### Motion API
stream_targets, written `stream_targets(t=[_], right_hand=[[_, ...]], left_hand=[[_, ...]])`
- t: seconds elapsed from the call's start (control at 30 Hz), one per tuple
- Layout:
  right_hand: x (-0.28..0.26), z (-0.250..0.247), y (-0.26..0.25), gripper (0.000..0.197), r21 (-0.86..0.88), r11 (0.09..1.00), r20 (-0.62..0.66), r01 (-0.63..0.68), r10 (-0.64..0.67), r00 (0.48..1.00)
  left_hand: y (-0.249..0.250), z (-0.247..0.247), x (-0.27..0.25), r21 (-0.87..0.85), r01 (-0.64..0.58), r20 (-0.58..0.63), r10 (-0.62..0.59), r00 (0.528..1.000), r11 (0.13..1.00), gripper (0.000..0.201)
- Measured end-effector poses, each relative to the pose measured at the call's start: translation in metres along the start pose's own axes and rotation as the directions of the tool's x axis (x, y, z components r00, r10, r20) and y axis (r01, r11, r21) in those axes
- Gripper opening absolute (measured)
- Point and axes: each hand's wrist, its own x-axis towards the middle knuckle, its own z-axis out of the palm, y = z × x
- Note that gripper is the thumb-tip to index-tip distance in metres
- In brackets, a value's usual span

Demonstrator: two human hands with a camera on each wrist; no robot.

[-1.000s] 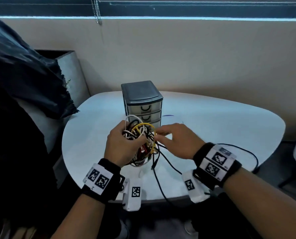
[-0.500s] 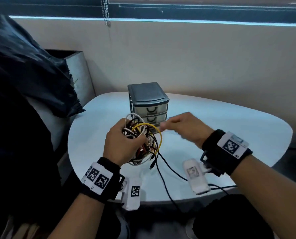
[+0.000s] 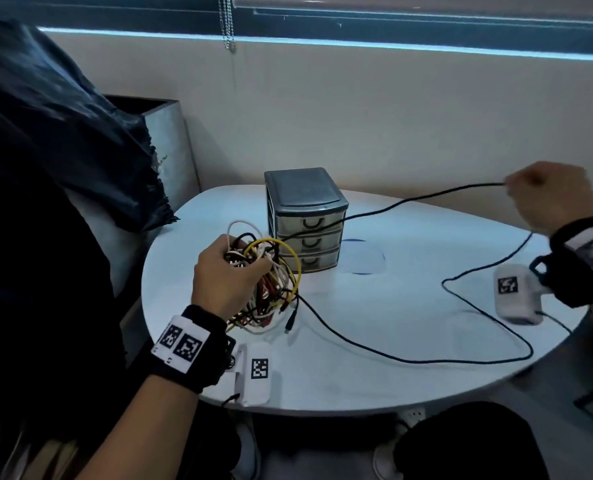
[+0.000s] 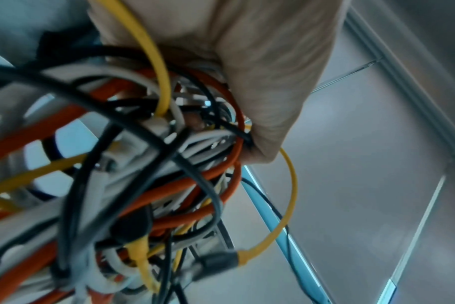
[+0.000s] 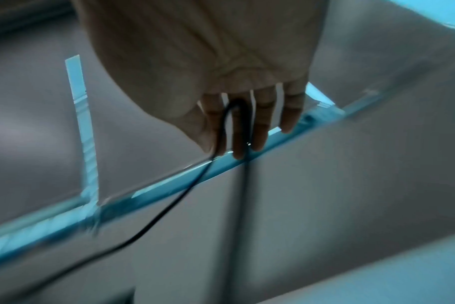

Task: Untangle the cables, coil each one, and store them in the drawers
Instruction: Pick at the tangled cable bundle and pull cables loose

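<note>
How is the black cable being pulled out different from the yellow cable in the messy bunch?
The black cable is stretched out long from the bunch to the right hand; the yellow cable curls in a loop inside the tangle. The right hand pinches the black cable; the yellow cable sits in the bunch that the left hand grips. Both are thin and neither is coiled yet.

black cable [image 3: 409, 200], grey drawers [image 3: 305, 220], white table [image 3: 392, 375]

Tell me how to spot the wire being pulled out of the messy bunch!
Find the small grey plastic three-drawer cabinet on the pale rounded table. In front of it the left hand grips a tangled bundle of coloured cables. The thin black cable is the only one stretching away from the bundle, up to the raised right hand.
</note>
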Motion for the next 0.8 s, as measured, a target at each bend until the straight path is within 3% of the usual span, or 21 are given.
stream_targets(t=[0.07, 0.1, 0.17, 0.2, 0.33, 0.4, 0.53, 0.63, 0.67, 0.7, 0.77, 0.8], right_hand=[[-0.030, 0.019, -0.021, 0.030, -0.235, 0.955, 0.064, 0.179, -0.168, 0.984], [-0.048, 0.033, -0.032, 0.037, -0.225, 0.924, 0.088, 0.308, -0.295, 0.951], [-0.084, 0.062, -0.057, 0.047, -0.087, 0.839, 0.166, 0.537, -0.519, 0.839], [-0.098, 0.074, -0.069, 0.045, -0.026, 0.811, 0.247, 0.584, -0.561, 0.790], [-0.131, 0.098, -0.110, 0.038, 0.033, 0.761, 0.540, 0.648, -0.559, 0.629], [-0.136, 0.102, -0.117, 0.025, 0.125, 0.754, 0.552, 0.645, -0.593, 0.586], [-0.141, 0.092, -0.117, 0.029, 0.206, 0.733, 0.577, 0.649, -0.626, 0.525], [-0.147, 0.080, -0.117, 0.035, 0.169, 0.688, 0.620, 0.706, -0.631, 0.466], [-0.146, 0.079, -0.116, 0.032, 0.138, 0.688, 0.618, 0.713, -0.623, 0.481], [-0.141, 0.079, -0.114, 0.031, 0.123, 0.724, 0.581, 0.679, -0.607, 0.542], [-0.121, 0.082, -0.107, 0.029, 0.225, 0.866, 0.395, 0.447, -0.500, 0.771], [-0.110, 0.079, -0.104, 0.027, 0.337, 0.890, 0.298, 0.307, -0.410, 0.862]], left_hand=[[0.005, 0.008, -0.005, -0.041, -0.013, 0.038, 0.014, 0.999, 0.999, 0.024], [0.006, 0.011, -0.008, -0.057, -0.018, 0.058, 0.021, 0.998, 0.998, 0.025], [0.011, 0.018, -0.014, -0.080, -0.031, 0.095, 0.038, 0.995, 0.996, 0.026], [0.014, 0.020, -0.017, -0.090, -0.041, 0.109, 0.051, 0.993, 0.995, 0.025], [0.022, 0.021, -0.024, -0.111, -0.094, 0.156, 0.111, 0.982, 0.989, 0.027], [0.022, 0.016, -0.025, -0.111, -0.097, 0.157, 0.114, 0.981, 0.989, 0.027], [0.019, 0.007, -0.016, -0.146, -0.018, 0.076, 0.030, 0.997, 0.989, 0.022], [0.022, 0.009, -0.018, -0.167, 0.013, 0.081, 0.001, 0.997, 0.986, 0.018], [0.024, 0.011, -0.020, -0.165, -0.001, 0.101, 0.018, 0.995, 0.986, 0.018], [0.025, 0.011, -0.022, -0.154, -0.022, 0.135, 0.043, 0.990, 0.988, 0.019], [0.026, 0.014, -0.027, -0.105, -0.061, 0.223, 0.083, 0.971, 0.993, 0.021], [0.025, 0.015, -0.028, -0.080, -0.063, 0.247, 0.081, 0.966, 0.995, 0.021]])
